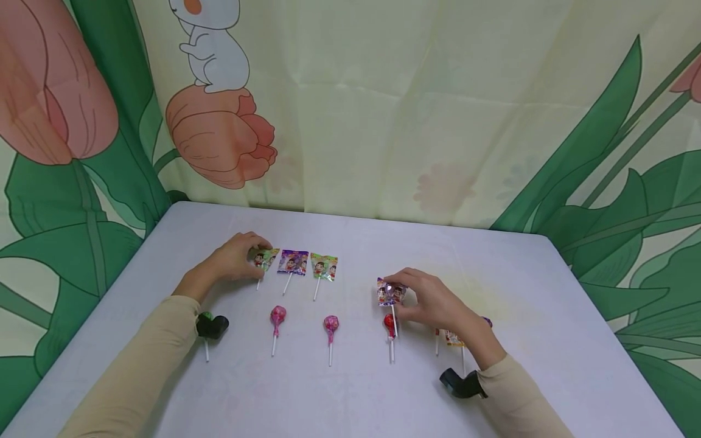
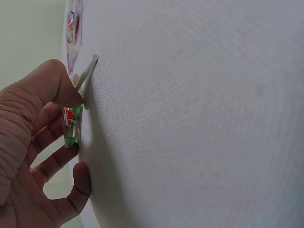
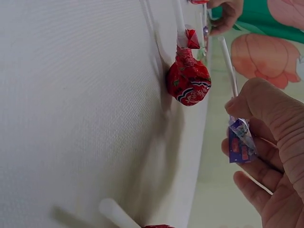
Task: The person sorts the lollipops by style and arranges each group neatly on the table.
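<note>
My left hand (image 1: 235, 258) is at the left end of the back row of flat-wrapped lollipops, its thumb and fingers around a green-wrapped lollipop (image 1: 265, 258). In the left wrist view that green wrapper (image 2: 70, 126) shows between thumb and fingers, close to the cloth. Beside it lie a purple-wrapped lollipop (image 1: 292, 262) and another green-wrapped one (image 1: 325, 266). Farther right, my right hand (image 1: 429, 298) pinches a second purple-wrapped lollipop (image 1: 387, 293). The right wrist view shows this wrapper (image 3: 241, 140) held off the table, stick outward, near a round red lollipop (image 3: 188, 80).
Two round pink lollipops (image 1: 278, 315) (image 1: 331, 323) lie mid-table. A green round lollipop (image 1: 207, 315) is partly behind the black device (image 1: 212, 326) on my left wrist. Under my right forearm, an orange-yellow wrapped lollipop (image 1: 453, 338) is partly hidden. A printed curtain (image 1: 372, 121) hangs behind the white-covered table.
</note>
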A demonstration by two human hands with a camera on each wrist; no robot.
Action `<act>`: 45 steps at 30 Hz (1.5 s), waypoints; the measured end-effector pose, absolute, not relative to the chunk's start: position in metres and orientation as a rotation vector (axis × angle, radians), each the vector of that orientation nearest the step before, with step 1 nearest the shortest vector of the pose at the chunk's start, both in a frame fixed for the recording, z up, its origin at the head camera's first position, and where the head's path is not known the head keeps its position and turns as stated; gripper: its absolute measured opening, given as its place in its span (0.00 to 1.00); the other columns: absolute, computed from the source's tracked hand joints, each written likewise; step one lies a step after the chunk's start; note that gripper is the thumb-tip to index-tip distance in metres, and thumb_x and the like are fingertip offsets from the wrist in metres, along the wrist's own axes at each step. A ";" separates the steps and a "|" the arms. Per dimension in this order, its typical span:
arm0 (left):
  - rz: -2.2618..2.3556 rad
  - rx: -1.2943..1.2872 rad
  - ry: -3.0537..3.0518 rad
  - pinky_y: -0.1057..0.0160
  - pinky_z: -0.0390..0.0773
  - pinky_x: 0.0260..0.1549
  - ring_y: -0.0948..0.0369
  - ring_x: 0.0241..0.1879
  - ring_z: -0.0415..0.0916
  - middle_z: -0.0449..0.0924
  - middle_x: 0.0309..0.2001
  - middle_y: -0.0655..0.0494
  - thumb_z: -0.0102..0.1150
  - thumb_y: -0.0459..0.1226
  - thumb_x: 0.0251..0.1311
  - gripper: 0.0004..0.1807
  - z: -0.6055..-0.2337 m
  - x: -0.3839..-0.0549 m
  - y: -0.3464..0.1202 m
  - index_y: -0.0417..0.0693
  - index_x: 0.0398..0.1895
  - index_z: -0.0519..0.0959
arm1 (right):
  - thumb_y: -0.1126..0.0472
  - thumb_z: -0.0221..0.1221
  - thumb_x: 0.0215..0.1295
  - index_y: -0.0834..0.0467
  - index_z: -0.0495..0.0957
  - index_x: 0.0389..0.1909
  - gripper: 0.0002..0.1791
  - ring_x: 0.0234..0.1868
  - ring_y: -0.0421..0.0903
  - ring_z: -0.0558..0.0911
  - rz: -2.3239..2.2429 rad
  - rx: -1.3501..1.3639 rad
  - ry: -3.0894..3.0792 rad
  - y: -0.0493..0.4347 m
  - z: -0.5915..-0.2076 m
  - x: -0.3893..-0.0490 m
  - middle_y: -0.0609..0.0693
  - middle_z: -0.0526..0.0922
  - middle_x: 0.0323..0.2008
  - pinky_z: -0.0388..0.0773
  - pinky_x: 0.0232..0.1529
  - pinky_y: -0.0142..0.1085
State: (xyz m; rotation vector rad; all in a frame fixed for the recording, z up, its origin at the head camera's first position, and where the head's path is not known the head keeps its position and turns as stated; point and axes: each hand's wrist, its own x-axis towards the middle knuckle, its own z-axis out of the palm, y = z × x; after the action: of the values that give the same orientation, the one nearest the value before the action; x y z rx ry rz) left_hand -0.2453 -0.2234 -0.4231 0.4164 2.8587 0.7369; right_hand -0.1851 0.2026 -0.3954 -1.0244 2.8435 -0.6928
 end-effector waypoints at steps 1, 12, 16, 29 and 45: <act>0.739 0.417 2.859 0.37 0.67 0.66 0.44 0.62 0.68 0.77 0.57 0.43 0.76 0.38 0.52 0.32 -0.423 -0.245 -0.223 0.41 0.61 0.78 | 0.64 0.68 0.57 0.56 0.80 0.61 0.28 0.51 0.44 0.81 -0.701 -1.023 2.842 0.202 -0.396 -0.186 0.47 0.83 0.53 0.83 0.52 0.43; 0.737 0.426 2.870 0.37 0.67 0.66 0.43 0.61 0.68 0.77 0.57 0.44 0.76 0.38 0.52 0.32 -0.425 -0.246 -0.224 0.41 0.61 0.78 | 0.64 0.68 0.57 0.55 0.80 0.62 0.28 0.51 0.44 0.81 -0.724 -1.014 2.830 0.193 -0.399 -0.193 0.47 0.83 0.53 0.82 0.54 0.45; 0.739 0.433 2.873 0.37 0.66 0.66 0.43 0.62 0.67 0.77 0.57 0.43 0.76 0.38 0.52 0.31 -0.426 -0.246 -0.225 0.40 0.61 0.78 | 0.63 0.68 0.57 0.55 0.80 0.62 0.28 0.51 0.44 0.81 -0.729 -1.012 2.818 0.189 -0.400 -0.195 0.48 0.83 0.53 0.82 0.56 0.45; 0.752 0.443 2.861 0.36 0.66 0.66 0.42 0.63 0.67 0.77 0.57 0.43 0.76 0.37 0.51 0.31 -0.424 -0.246 -0.225 0.40 0.60 0.78 | 0.65 0.67 0.57 0.57 0.79 0.62 0.28 0.49 0.44 0.80 -0.748 -1.065 2.800 0.177 -0.401 -0.205 0.48 0.83 0.52 0.81 0.54 0.45; 0.738 0.421 2.862 0.37 0.66 0.66 0.42 0.63 0.67 0.77 0.57 0.43 0.76 0.37 0.52 0.31 -0.424 -0.246 -0.223 0.41 0.61 0.78 | 0.64 0.67 0.59 0.58 0.79 0.63 0.28 0.51 0.45 0.80 -0.684 -1.034 2.789 0.159 -0.408 -0.221 0.50 0.83 0.53 0.80 0.57 0.44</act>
State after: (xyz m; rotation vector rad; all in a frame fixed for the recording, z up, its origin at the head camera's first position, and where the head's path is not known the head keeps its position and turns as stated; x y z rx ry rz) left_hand -0.2459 -0.2233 -0.4242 0.4208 2.8616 0.7380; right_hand -0.2214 0.1586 -0.4081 -1.0337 2.7888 -0.6839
